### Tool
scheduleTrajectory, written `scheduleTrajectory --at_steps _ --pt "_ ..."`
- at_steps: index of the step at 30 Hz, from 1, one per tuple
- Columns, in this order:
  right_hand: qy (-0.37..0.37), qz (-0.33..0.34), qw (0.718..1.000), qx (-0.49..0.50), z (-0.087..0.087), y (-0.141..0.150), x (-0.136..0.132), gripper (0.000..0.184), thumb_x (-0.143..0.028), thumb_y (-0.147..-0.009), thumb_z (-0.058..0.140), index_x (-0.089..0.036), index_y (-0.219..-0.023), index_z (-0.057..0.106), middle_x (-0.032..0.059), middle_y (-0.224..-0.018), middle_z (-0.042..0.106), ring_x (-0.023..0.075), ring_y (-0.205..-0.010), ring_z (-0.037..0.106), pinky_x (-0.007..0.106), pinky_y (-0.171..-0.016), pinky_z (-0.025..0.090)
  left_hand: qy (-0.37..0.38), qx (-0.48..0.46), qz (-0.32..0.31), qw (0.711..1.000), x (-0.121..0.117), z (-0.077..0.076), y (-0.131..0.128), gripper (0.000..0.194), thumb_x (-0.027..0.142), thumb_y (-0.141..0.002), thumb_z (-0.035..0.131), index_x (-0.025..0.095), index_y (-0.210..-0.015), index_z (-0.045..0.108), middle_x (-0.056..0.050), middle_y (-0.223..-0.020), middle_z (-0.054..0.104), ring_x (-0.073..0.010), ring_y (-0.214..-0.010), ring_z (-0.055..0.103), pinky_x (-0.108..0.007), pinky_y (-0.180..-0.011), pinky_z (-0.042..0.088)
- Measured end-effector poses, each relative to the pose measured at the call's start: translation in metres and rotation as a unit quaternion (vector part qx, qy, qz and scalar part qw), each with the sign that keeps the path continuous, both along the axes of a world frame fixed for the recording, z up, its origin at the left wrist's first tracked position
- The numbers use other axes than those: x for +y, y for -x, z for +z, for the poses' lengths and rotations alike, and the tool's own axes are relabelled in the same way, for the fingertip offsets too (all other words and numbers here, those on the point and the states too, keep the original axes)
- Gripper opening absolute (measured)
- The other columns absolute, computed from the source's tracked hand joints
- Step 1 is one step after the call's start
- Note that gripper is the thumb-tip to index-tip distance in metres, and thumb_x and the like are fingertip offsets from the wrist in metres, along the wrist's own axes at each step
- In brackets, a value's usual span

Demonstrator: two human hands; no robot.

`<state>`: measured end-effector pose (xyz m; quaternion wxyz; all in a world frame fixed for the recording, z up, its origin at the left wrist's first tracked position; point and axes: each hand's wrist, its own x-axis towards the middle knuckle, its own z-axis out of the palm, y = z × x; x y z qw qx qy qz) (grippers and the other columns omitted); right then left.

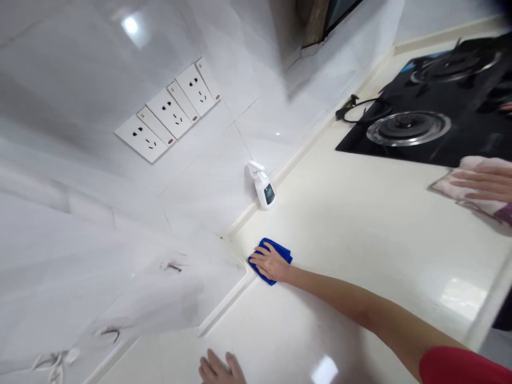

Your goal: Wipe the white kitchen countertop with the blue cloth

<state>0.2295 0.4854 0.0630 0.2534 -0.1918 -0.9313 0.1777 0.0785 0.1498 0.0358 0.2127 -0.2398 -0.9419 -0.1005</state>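
My right hand (269,265) presses a folded blue cloth (283,253) onto the pale countertop (352,213), in the corner where the wall edge juts out. The fingers lie over the cloth and point left. At the bottom edge of the view, my left hand (220,369) rests low over the counter with its fingers apart and nothing in it; the wrist is cut off by the frame. A white spray bottle (264,189) with a dark label stands upright against the wall, beyond the blue cloth.
At right, another person's hand (488,181) lies on a pale pink cloth (456,185) beside a black gas hob (424,152). A black ring-shaped rack (370,101) leans at the hob's edge. Wall sockets (172,112) and hooks (174,266) are on the tiled wall.
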Motion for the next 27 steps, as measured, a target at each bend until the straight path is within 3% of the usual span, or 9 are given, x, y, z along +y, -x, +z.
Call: scheduleTrajectory --at_steps 5,10,13,17,19,22,24,27 --pt "0.008 -0.035 0.999 -0.018 -0.006 -0.041 -0.069 0.041 -0.026 -0.095 0.042 -0.024 -0.134 0.055 0.0071 -0.136 0.058 0.0302 -0.133 0.039 0.058 -0.115 0.012 0.019 -0.061 0.01 0.998 0.001 0.009 -0.005 0.068 0.051 -0.09 0.028 0.007 -0.141 0.043 -0.028 -0.15 0.042 -0.0387 -0.144 0.033 -0.062 -0.112 0.033" --pt "-0.009 -0.057 0.997 -0.056 -0.006 -0.04 -0.143 0.046 -0.032 -0.095 0.042 -0.024 -0.14 0.05 0.0059 -0.143 0.053 0.032 -0.137 0.034 0.059 -0.116 0.011 0.013 -0.085 0.029 0.996 0.002 0.014 -0.012 0.068 0.047 -0.091 0.023 0.005 -0.141 0.043 -0.026 -0.152 0.04 -0.0365 -0.147 0.028 -0.06 -0.117 0.026" --pt "-0.037 -0.067 0.994 -0.075 -0.003 -0.043 -0.17 0.052 -0.033 -0.094 0.043 -0.022 -0.144 0.045 0.0059 -0.148 0.048 0.0341 -0.139 0.032 0.059 -0.116 0.011 0.026 -0.118 0.027 0.992 0.0 0.016 -0.012 0.068 0.045 -0.091 0.022 0.006 -0.144 0.04 -0.025 -0.155 0.036 -0.0361 -0.148 0.024 -0.059 -0.12 0.021" --pt "-0.107 -0.049 0.99 -0.073 -0.009 -0.072 -0.185 0.062 -0.028 -0.09 0.046 -0.026 -0.15 0.036 0.0039 -0.152 0.042 0.0326 -0.14 0.031 0.055 -0.116 0.012 0.055 -0.183 -0.003 0.982 -0.016 0.018 -0.002 0.069 0.045 -0.089 0.032 0.007 -0.147 0.035 -0.024 -0.159 0.026 -0.0365 -0.15 0.018 -0.058 -0.122 0.017" --pt "-0.129 -0.073 0.987 -0.068 -0.014 -0.088 -0.187 0.063 -0.027 -0.089 0.046 -0.027 -0.151 0.035 0.0035 -0.152 0.042 0.0316 -0.139 0.033 0.054 -0.116 0.014 0.068 -0.217 -0.071 0.971 -0.038 0.016 0.005 0.067 0.045 -0.088 0.037 0.012 -0.146 0.037 -0.019 -0.161 0.022 -0.0329 -0.15 0.015 -0.054 -0.123 0.017" --pt "-0.138 -0.133 0.978 -0.077 -0.019 -0.096 -0.186 0.058 -0.026 -0.09 0.043 -0.027 -0.147 0.041 0.004 -0.148 0.047 0.0305 -0.137 0.036 0.054 -0.115 0.017 0.054 -0.245 -0.167 0.953 -0.088 0.008 0.012 0.06 0.044 -0.09 0.036 0.021 -0.145 0.041 -0.009 -0.162 0.026 -0.0253 -0.151 0.017 -0.048 -0.124 0.019" --pt "-0.13 -0.176 0.971 -0.095 -0.02 -0.088 -0.184 0.054 -0.026 -0.091 0.04 -0.027 -0.144 0.046 0.0046 -0.145 0.051 0.0306 -0.135 0.038 0.055 -0.114 0.018 0.023 -0.238 -0.165 0.957 -0.129 -0.001 0.015 0.058 0.043 -0.091 0.033 0.023 -0.144 0.044 -0.006 -0.16 0.032 -0.0239 -0.15 0.019 -0.049 -0.124 0.02" --pt "-0.107 -0.247 0.955 -0.125 -0.018 -0.065 -0.185 0.05 -0.027 -0.094 0.036 -0.024 -0.142 0.049 0.0067 -0.144 0.051 0.032 -0.134 0.038 0.057 -0.113 0.018 -0.033 -0.202 -0.105 0.973 -0.193 -0.013 0.02 0.058 0.043 -0.092 0.029 0.02 -0.141 0.048 -0.008 -0.157 0.039 -0.0265 -0.149 0.023 -0.053 -0.122 0.023"
